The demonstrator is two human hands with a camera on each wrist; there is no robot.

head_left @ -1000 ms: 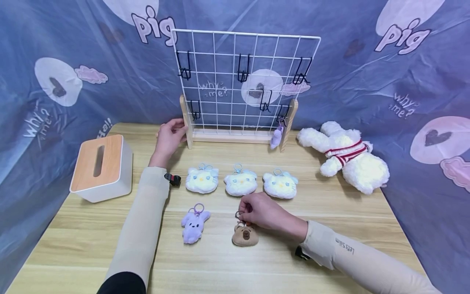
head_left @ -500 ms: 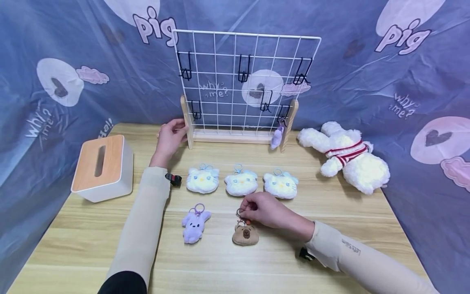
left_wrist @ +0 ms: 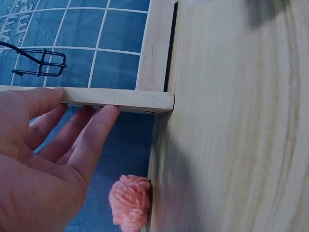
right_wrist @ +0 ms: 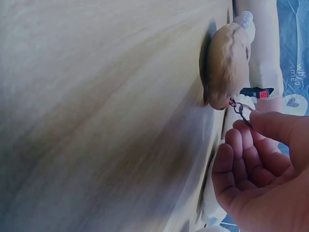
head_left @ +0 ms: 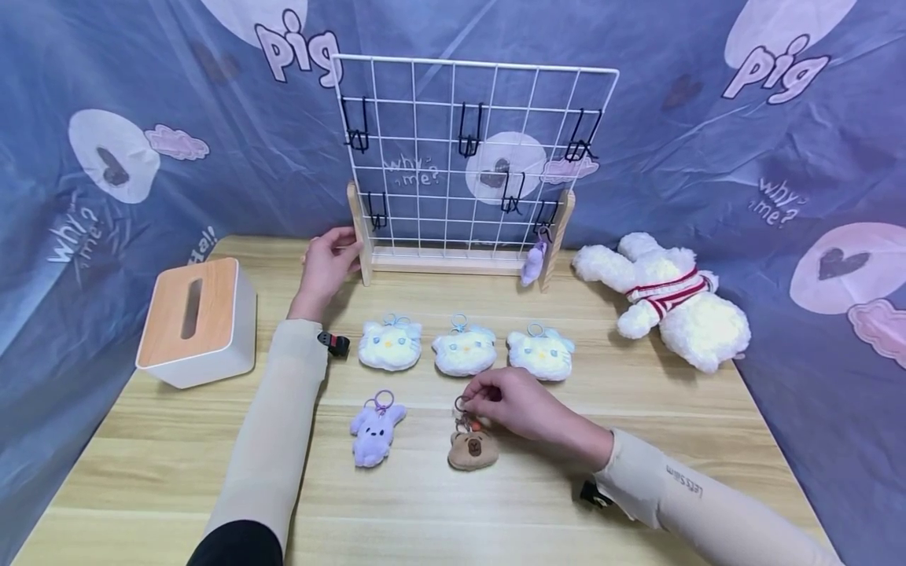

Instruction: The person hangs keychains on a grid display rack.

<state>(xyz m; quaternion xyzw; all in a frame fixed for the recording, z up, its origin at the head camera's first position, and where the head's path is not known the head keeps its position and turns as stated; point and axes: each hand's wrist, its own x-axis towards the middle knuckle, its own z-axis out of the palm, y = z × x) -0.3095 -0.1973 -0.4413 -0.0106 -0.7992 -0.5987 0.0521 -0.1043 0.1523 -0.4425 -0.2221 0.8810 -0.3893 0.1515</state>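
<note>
My right hand [head_left: 513,402] pinches the metal ring of a brown capybara plush keychain [head_left: 473,450] between thumb and forefinger. In the right wrist view the capybara's body [right_wrist: 227,60] is seen side-on, low over the table. At the back, my left hand [head_left: 329,263] holds the left wooden post [left_wrist: 118,98] of a white wire grid rack [head_left: 453,169], thumb on one side and fingers on the other. A lilac plush keychain [head_left: 373,436] lies left of the capybara. Behind them, three white cat-face plush keychains [head_left: 463,351] lie in a row. Another lilac plush [head_left: 534,263] hangs from the rack's lower right hook.
Several black hooks [head_left: 470,132] are fixed on the grid. A tissue box [head_left: 194,322] with a wood-look lid stands at left. At right lies a white fluffy toy [head_left: 668,299] in a striped top. A pink yarn ball [left_wrist: 130,200] sits near the left hand.
My right hand and forearm have shifted slightly right, and the capybara's ring now stands raised in the fingers. My left hand has stayed on the post.
</note>
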